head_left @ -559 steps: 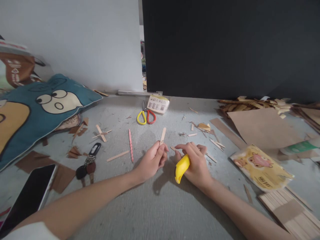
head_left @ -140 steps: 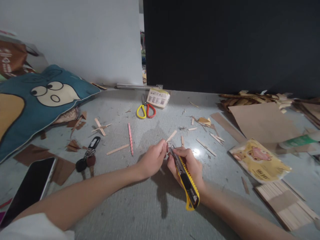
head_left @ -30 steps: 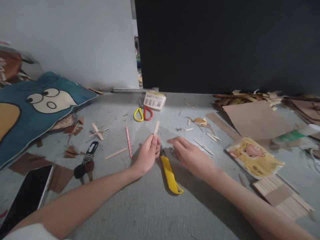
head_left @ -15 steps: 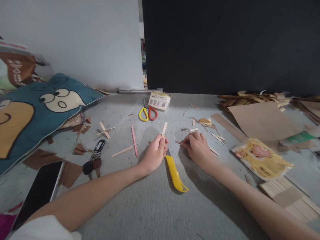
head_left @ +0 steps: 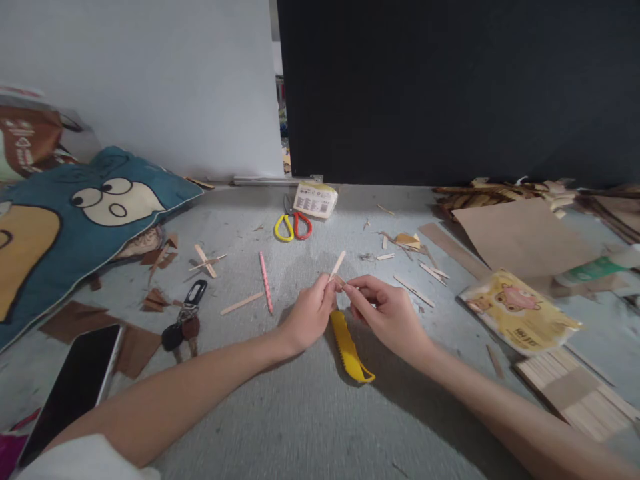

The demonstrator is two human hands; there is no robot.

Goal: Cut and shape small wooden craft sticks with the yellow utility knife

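Note:
My left hand [head_left: 311, 312] is closed round a pale wooden craft stick [head_left: 338, 264], whose upper end sticks up past the fingers. Close beside it, my right hand [head_left: 385, 310] pinches a small thin brown strip [head_left: 341, 281] that meets the stick near the left fingertips. Whether strip and stick are joined cannot be made out. A yellow utility knife [head_left: 351, 353] lies below and between the hands, its front end partly hidden by my left hand. To the left are a pink pencil [head_left: 265, 283], another craft stick [head_left: 241, 304] and a pair of crossed sticks [head_left: 206, 261].
Scissors [head_left: 293, 227] and a small packet [head_left: 315, 199] lie ahead. Keys [head_left: 181, 331], a phone [head_left: 73, 393] and a blue cushion [head_left: 100, 220] occupy the left. On the right are wood scraps [head_left: 413, 291], a yellow packet [head_left: 520, 310], a stick bundle [head_left: 575, 393] and brown paper [head_left: 525, 237].
My right hand has moved left from the wood scraps, bringing the brown strip to the stick in my left hand. The left hand has barely moved, and its stick leans more to the right.

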